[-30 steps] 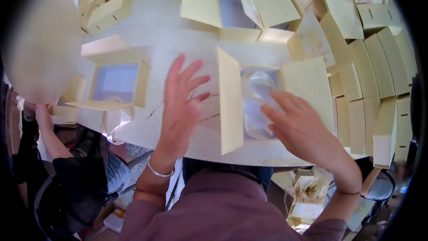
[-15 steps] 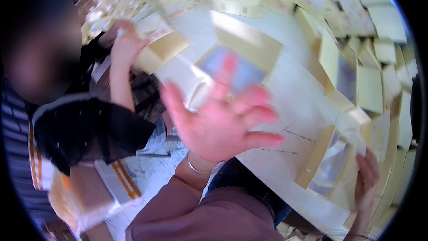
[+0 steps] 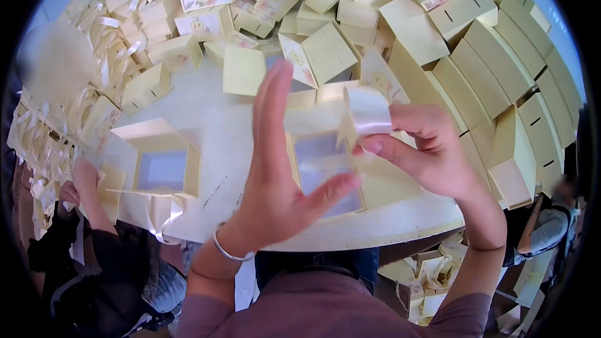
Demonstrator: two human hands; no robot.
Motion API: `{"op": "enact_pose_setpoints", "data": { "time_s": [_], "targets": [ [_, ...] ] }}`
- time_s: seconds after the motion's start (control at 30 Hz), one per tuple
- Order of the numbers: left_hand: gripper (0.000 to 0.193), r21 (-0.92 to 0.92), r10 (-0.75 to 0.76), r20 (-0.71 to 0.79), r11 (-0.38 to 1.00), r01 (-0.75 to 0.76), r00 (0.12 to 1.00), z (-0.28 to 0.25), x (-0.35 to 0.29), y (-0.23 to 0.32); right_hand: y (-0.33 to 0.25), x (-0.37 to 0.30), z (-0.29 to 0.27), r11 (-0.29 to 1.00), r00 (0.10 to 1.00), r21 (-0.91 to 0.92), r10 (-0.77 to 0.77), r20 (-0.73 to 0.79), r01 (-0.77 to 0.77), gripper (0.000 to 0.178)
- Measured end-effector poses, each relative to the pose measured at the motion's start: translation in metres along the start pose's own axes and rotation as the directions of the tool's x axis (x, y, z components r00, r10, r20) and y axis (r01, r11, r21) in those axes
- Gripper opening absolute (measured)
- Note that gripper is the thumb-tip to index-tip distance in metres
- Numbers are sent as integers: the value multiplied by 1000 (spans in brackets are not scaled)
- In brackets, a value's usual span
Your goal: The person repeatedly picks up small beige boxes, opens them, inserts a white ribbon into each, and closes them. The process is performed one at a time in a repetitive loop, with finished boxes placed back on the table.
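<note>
My right hand [image 3: 432,150] pinches a loop of glossy white ribbon [image 3: 369,112] between thumb and fingers. Below the ribbon lies an open cream box [image 3: 391,178] with a pale lilac inside, its lid folded back toward the right. My left hand [image 3: 272,181] hovers over the box's left side, holding nothing. Its fingers point up and away, with the thumb stretched toward the ribbon. Part of the box is hidden behind my left hand and the ribbon.
Another open cream box [image 3: 166,169] with trailing ribbon stands to the left, near a co-worker's hand [image 3: 86,178]. Cream boxes [image 3: 488,75] are heaped along the back and right of the white table [image 3: 216,194]. Ribboned boxes [image 3: 50,131] crowd the far left.
The view has swung and steadied. My right hand has come from the box's right side to above it, with ribbon in its fingers. My left hand's spread fingers have drawn together.
</note>
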State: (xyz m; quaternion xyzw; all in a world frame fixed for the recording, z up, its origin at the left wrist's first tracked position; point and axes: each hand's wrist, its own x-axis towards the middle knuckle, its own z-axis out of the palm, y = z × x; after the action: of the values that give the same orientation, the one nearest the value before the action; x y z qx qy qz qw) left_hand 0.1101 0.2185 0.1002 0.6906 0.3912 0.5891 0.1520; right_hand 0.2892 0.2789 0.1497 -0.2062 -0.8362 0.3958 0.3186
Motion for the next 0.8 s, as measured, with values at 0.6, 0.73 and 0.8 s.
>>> {"op": "enact_pose_setpoints", "data": {
  "time_s": [0.6, 0.73, 0.8],
  "targets": [
    [37, -320, -128, 890, 507, 800, 437, 66, -37, 48, -30, -85, -124, 807, 953, 511, -212, -217, 296, 38],
    [38, 45, -89, 639, 996, 79, 764, 57, -46, 26, -19, -98, -132, 882, 930, 420, -52, -365, 215, 26],
    [29, 369, -64, 636, 900, -231, 769, 43, -37, 16, -6, -123, -139, 929, 928, 368, 104, -356, 37, 24]
  ]
}}
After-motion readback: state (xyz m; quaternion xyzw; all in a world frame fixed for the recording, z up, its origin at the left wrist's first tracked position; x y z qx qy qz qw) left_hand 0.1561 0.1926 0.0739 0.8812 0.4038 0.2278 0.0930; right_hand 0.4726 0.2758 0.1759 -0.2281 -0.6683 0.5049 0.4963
